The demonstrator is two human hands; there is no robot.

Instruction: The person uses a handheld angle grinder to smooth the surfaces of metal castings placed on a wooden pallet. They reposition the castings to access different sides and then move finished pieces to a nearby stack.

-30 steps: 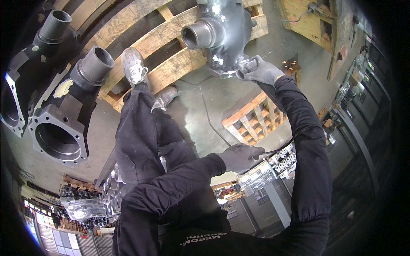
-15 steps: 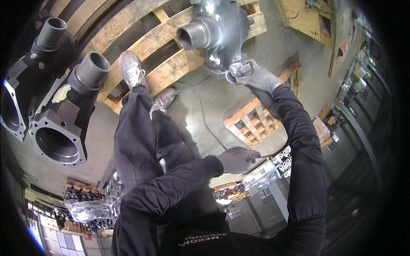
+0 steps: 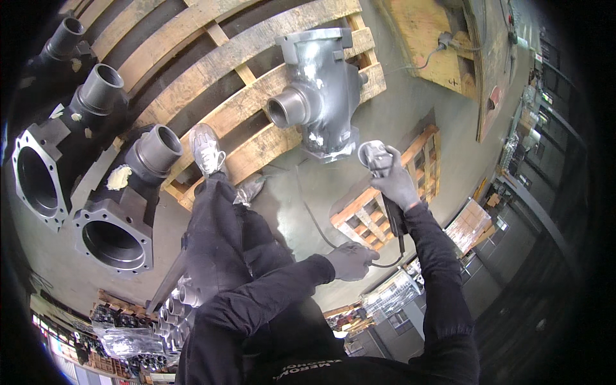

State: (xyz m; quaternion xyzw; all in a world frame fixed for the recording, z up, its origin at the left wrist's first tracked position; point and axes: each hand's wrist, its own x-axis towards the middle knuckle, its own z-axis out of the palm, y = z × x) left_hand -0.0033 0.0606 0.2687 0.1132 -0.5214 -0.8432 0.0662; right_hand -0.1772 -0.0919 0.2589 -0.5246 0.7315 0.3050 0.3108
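Note:
My right hand [image 3: 400, 187], in a grey work glove, is wrapped round an angle grinder [image 3: 393, 218] near its head. The round guard end of the tool points up, just right of the lower end of a grey metal housing [image 3: 324, 83], with a gap between them. This casting has a round pipe stub facing left and shiny ground patches. My left hand [image 3: 350, 260], gloved too, is closed on the black power cord [image 3: 389, 264] that bends up to the grinder's rear. Whether the disc is spinning cannot be told.
A wooden pallet [image 3: 256, 40] lies under and behind the housing. Several dark castings [image 3: 114, 215] with flanged openings stand at left. A smaller pallet [image 3: 363, 223] lies beyond my right arm, and a plywood crate [image 3: 443, 64] is at far right. My shoe [image 3: 206, 149] touches the pallet edge.
The grinder in my right hand has come away from the housing's lower end, toward the right and nearer me. My left hand keeps the cord. The whole view has shifted.

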